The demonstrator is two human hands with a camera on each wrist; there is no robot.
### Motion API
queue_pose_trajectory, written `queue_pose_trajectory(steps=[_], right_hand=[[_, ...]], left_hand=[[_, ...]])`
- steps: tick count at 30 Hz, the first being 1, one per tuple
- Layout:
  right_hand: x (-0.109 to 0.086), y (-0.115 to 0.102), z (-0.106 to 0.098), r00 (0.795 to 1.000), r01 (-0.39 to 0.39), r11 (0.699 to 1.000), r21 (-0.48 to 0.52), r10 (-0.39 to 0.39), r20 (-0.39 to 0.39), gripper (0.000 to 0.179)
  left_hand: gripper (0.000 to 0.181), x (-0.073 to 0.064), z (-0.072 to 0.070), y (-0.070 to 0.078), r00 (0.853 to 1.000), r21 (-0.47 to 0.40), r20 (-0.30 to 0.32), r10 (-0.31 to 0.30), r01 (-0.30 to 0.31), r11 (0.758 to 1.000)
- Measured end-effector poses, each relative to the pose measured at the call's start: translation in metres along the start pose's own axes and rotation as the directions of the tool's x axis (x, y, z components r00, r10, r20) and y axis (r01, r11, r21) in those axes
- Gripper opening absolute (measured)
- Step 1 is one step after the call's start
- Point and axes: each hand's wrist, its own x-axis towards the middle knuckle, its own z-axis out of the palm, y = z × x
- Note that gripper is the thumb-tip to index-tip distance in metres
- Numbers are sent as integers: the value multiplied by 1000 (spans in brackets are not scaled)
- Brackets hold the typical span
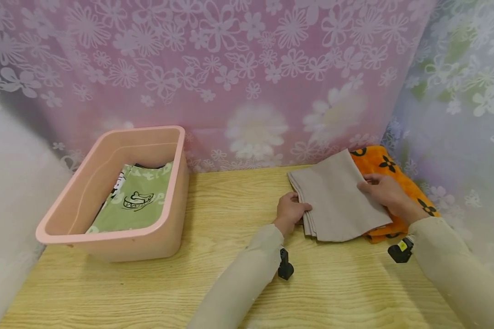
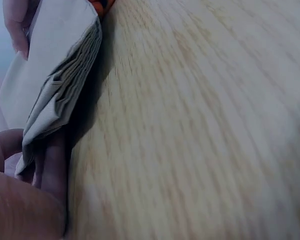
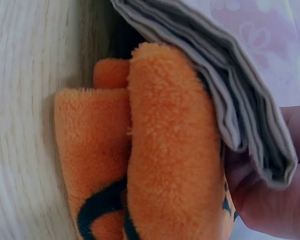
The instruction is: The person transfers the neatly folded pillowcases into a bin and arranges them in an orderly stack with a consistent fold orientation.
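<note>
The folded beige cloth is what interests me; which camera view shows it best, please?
The head view: it shows nearly all the top face of the folded beige cloth, with the left hand and right hand gripping its edges. The left wrist view shows layered edges and part of the top; the right wrist view, only edge layers beside an orange plush cloth.

Soft, even light in head view, faint shadow below the tub, bluish left wrist view, dark shadow under the folded cloth, blurred tabletop at right
</note>
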Motion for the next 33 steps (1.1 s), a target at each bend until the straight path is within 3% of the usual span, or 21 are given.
queue_pose_trajectory(steps=[7,12,17,22,33], right_hand=[[-5,-7,6,998,65,995,-77,-66,-7,66],[-11,-16,9,992,123,989,-83,-126,-25,62],[-16,-30,7,990,132,989,-63,-135,-38,58],[-24,-42,5,990,133,990,-55,-135,-44,63],[-46,-73,3,973,228,974,2,-228,-46,56]], left_hand=[[49,-2,-8,-4,999,-26,13,-32,32,999],[47,-4,-14,-4,1000,-13,6,-11,12,1000],[43,-7,-25,9,999,-13,31,21,-20,1000],[43,-14,-40,25,996,49,79,47,-51,998],[51,-38,-71,58,974,135,191,125,-152,979]])
